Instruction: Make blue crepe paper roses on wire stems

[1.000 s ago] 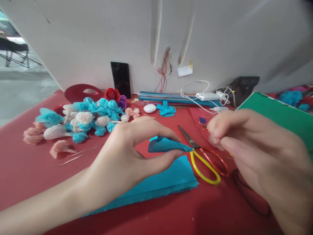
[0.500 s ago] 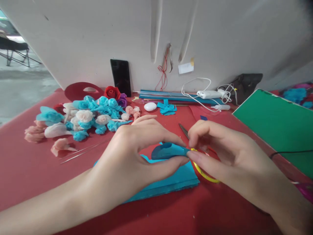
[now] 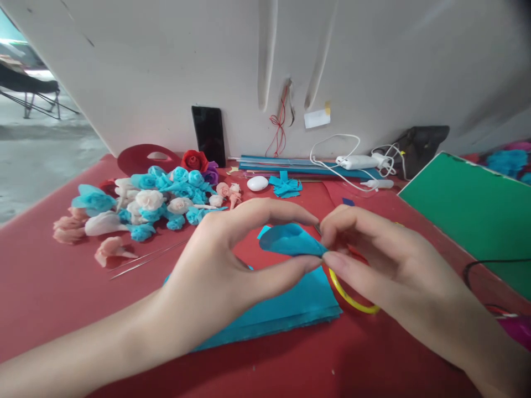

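Note:
A thin blue crepe paper petal (image 3: 290, 240), cupped and narrowing to a point at its right end, is between my hands. My right hand (image 3: 385, 260) pinches the narrow end between thumb and forefinger. My left hand (image 3: 232, 265) curves around the petal with forefinger and thumb apart; the thumb touches its lower edge near the base, and the forefinger arches above it. Beneath lies a stack of blue paper sheets (image 3: 282, 315). Scissors with a yellow handle (image 3: 352, 301) lie beside the stack, partly hidden by my right hand.
Blue, white and pink paper flowers (image 3: 149, 199) are heaped at left, near thin metal rods (image 3: 145, 262). A phone (image 3: 208, 135) leans on the wall. Behind sit a white egg-shaped object (image 3: 258, 183), blue paper scraps (image 3: 286, 185) and white cables (image 3: 357, 161). A green board (image 3: 477, 210) stands right.
The petal has come up a little and turned to show more of its face. My left forefinger has lifted away from it, widening the gap to the thumb. My right hand keeps its pinch.

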A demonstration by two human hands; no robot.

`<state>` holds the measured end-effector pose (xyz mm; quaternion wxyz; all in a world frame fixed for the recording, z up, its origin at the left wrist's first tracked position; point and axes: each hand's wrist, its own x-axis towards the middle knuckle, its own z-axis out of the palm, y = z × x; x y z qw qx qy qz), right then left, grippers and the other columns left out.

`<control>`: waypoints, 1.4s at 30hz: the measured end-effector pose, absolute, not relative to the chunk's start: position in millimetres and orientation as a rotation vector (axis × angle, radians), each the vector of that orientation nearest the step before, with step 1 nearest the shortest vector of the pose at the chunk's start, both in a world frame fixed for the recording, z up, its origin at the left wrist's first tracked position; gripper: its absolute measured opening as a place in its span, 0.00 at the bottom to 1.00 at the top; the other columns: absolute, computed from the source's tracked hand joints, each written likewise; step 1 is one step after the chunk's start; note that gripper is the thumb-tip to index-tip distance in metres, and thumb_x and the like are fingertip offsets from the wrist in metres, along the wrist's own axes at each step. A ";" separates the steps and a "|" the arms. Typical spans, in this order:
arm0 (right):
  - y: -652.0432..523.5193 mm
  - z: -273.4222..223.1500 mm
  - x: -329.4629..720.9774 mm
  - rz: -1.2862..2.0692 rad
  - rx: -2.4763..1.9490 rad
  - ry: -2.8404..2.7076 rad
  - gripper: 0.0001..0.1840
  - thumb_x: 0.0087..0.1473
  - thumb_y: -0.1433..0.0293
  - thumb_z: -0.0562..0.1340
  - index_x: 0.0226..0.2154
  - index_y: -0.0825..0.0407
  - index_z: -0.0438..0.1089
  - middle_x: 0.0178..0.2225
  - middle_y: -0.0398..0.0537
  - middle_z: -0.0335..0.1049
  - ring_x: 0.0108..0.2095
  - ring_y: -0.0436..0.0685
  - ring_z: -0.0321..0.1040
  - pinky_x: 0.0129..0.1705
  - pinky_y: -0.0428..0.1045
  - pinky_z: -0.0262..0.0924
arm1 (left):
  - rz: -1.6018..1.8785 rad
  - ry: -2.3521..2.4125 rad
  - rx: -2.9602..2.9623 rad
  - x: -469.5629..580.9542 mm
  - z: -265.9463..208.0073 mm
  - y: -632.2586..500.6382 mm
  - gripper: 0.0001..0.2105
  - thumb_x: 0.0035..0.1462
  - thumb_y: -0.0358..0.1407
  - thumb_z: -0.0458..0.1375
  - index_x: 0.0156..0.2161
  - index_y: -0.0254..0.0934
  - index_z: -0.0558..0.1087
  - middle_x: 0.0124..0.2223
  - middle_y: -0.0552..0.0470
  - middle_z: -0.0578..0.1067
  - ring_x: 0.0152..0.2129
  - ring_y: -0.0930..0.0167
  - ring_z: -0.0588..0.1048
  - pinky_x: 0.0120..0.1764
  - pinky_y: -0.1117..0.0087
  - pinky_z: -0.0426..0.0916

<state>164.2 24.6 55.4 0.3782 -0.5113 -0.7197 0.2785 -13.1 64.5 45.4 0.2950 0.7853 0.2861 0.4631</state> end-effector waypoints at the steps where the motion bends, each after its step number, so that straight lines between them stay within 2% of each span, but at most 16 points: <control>1: 24.3 55.4 164.1 0.714 -1.299 -1.834 0.03 0.52 0.69 0.60 0.29 0.45 0.63 0.28 0.36 0.63 0.28 0.45 0.62 0.26 0.37 0.58 | 1.220 0.759 2.089 -13.6 45.5 64.6 0.11 0.46 0.31 0.63 0.38 0.44 0.71 0.37 0.65 0.76 0.37 0.78 0.74 0.41 0.83 0.67; 6: 21.6 57.3 165.9 0.724 -1.315 -1.790 0.05 0.56 0.67 0.56 0.29 0.45 0.64 0.26 0.35 0.63 0.26 0.44 0.61 0.27 0.36 0.58 | 1.126 0.746 2.061 -15.9 47.5 65.3 0.12 0.50 0.30 0.61 0.40 0.45 0.70 0.40 0.62 0.75 0.40 0.75 0.72 0.44 0.78 0.67; 8: 23.2 57.5 168.6 0.781 -1.328 -1.818 0.06 0.57 0.67 0.55 0.29 0.44 0.66 0.27 0.35 0.65 0.28 0.44 0.62 0.29 0.36 0.59 | 1.127 0.756 2.045 -15.9 46.8 65.9 0.14 0.49 0.31 0.62 0.42 0.47 0.69 0.42 0.63 0.75 0.43 0.75 0.71 0.45 0.80 0.66; 12: 28.7 55.6 173.5 0.916 -1.289 -1.900 0.06 0.56 0.65 0.57 0.32 0.44 0.69 0.28 0.38 0.67 0.29 0.47 0.65 0.25 0.39 0.60 | 1.149 0.724 2.029 -15.5 44.0 67.4 0.17 0.49 0.31 0.62 0.44 0.46 0.68 0.41 0.63 0.75 0.40 0.77 0.73 0.43 0.83 0.67; 17: 29.0 53.7 170.8 0.958 -1.281 -1.883 0.08 0.56 0.64 0.56 0.33 0.45 0.71 0.29 0.40 0.69 0.29 0.50 0.66 0.25 0.41 0.61 | 1.142 0.765 2.041 -14.8 43.7 68.4 0.16 0.48 0.32 0.63 0.44 0.45 0.69 0.46 0.60 0.75 0.47 0.71 0.71 0.41 0.81 0.70; 24: 30.6 51.8 170.4 0.979 -1.227 -1.866 0.08 0.56 0.65 0.57 0.35 0.46 0.71 0.29 0.42 0.70 0.29 0.50 0.66 0.26 0.43 0.62 | 1.151 0.719 1.888 -11.5 47.4 66.8 0.19 0.46 0.29 0.63 0.45 0.40 0.68 0.38 0.57 0.77 0.42 0.71 0.74 0.39 0.80 0.73; 28: 31.7 51.1 169.4 1.009 -1.150 -1.868 0.10 0.56 0.67 0.57 0.39 0.41 0.71 0.31 0.39 0.71 0.30 0.49 0.66 0.27 0.42 0.63 | 1.117 0.672 1.807 -9.8 48.6 67.4 0.19 0.48 0.28 0.62 0.46 0.40 0.68 0.33 0.59 0.78 0.36 0.72 0.77 0.36 0.80 0.74; 30: 31.8 50.4 168.4 0.986 -1.146 -1.852 0.11 0.55 0.69 0.57 0.39 0.39 0.71 0.30 0.38 0.71 0.30 0.49 0.66 0.28 0.42 0.62 | 1.118 0.638 1.796 -10.1 47.3 68.3 0.19 0.49 0.28 0.62 0.47 0.42 0.67 0.35 0.60 0.78 0.37 0.74 0.77 0.38 0.81 0.74; 35: 33.7 46.8 166.0 0.726 -1.190 -1.804 0.09 0.52 0.72 0.60 0.34 0.41 0.72 0.27 0.40 0.67 0.30 0.51 0.64 0.27 0.44 0.59 | 1.157 0.589 1.842 -14.3 42.6 68.7 0.20 0.49 0.28 0.62 0.47 0.49 0.68 0.47 0.62 0.75 0.46 0.74 0.72 0.46 0.81 0.70; 38: 35.2 44.4 165.3 0.681 -1.122 -1.813 0.10 0.50 0.74 0.61 0.34 0.41 0.72 0.31 0.39 0.68 0.32 0.51 0.64 0.31 0.44 0.60 | 1.175 0.592 1.890 -15.8 42.6 67.6 0.19 0.49 0.29 0.62 0.46 0.50 0.69 0.46 0.64 0.75 0.44 0.75 0.73 0.47 0.80 0.68; 42: 35.8 42.6 165.7 0.711 -1.023 -1.858 0.14 0.50 0.76 0.61 0.36 0.40 0.71 0.35 0.38 0.68 0.36 0.51 0.65 0.37 0.45 0.61 | 1.199 0.622 2.005 -16.2 45.2 65.5 0.15 0.48 0.29 0.62 0.42 0.47 0.73 0.40 0.61 0.77 0.38 0.72 0.74 0.45 0.73 0.69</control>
